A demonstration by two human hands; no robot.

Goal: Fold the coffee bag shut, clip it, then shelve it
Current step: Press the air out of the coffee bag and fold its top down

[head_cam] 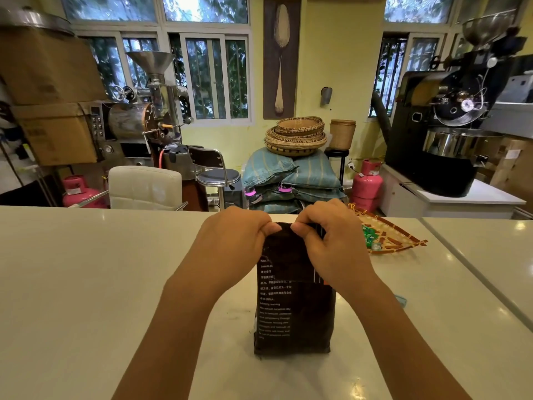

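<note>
A dark brown coffee bag (pixel 294 307) with white print stands upright on the white counter (pixel 86 284), right in front of me. My left hand (pixel 233 241) pinches the bag's top edge from the left, thumb and fingers closed on it. My right hand (pixel 328 241) grips the same top edge from the right, its fingers curled over the rim. The thumbs nearly meet at the middle of the top. A small light-blue object (pixel 401 300), possibly a clip, peeks out on the counter behind my right forearm.
A flat woven tray (pixel 386 235) with green packets lies on the counter to the right of the bag. Beyond the counter stand a white chair (pixel 144 186), a stool (pixel 219 176), stacked sacks with baskets (pixel 294 134), pink gas cylinders (pixel 367 183) and two coffee roasters (pixel 450 116).
</note>
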